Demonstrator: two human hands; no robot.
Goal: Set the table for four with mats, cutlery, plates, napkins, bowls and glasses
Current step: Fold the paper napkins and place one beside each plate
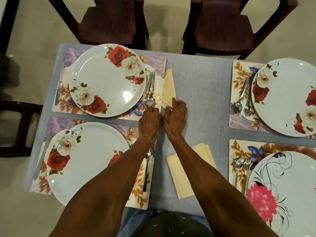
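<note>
Both hands meet at the near tip of a folded cream napkin (168,86), which lies on the grey tablecloth (200,93) just off the right edge of the far-left mat (159,60). The right hand (175,116) pinches that near corner, forefinger laid along the fold; the left hand (150,120) curls its fingers down at the napkin's near edge beside the mat's corner, though whether it actually grips the cloth I cannot tell. On that mat sits a rose plate (107,79), a fork and spoon (149,93) to its right, a knife (59,84) to its left. Nearer, a stack of napkins (184,178) waits mid-table under the right forearm. The near-left plate (85,161) has its spoon (147,168) alongside. Across on the right edge, two more plates, one rose-patterned (287,98) and one with a pink flower (287,194), each on a mat with cutlery. Two dark chairs (222,26) stand at the far side.
</note>
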